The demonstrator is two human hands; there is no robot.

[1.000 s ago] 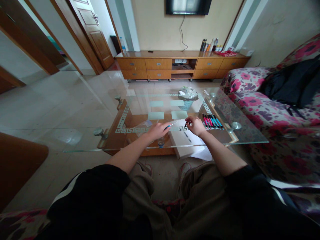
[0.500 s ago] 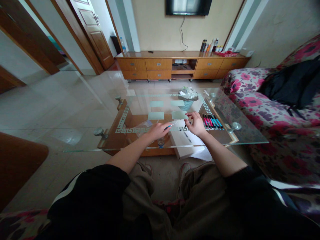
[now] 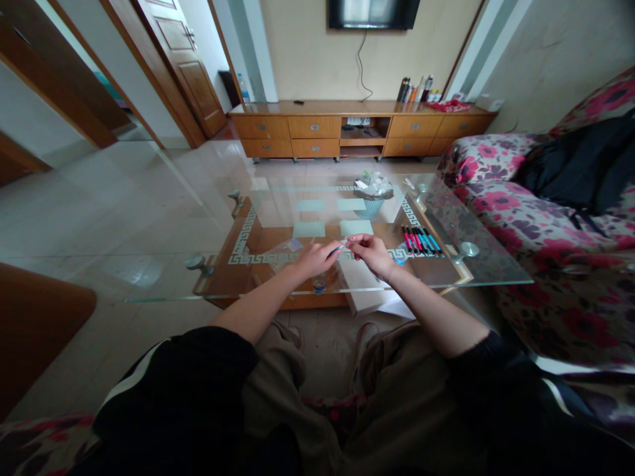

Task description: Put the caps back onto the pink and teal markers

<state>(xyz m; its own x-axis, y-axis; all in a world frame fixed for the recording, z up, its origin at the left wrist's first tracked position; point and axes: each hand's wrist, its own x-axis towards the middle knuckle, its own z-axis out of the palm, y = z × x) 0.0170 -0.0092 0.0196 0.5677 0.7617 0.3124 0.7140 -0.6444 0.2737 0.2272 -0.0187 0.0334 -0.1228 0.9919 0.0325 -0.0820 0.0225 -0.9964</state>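
My right hand has moved in to my left hand, which grips a slim blue, pale-ended pen; the right's hold I can't tell.

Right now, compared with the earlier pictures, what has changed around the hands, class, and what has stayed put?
The right hand has moved left, toward the left hand, bringing its fingertips to the far end of the pen; whether they grip it is unclear. The left hand stays in place, holding the pen. The row of pens and bin are unmoved.
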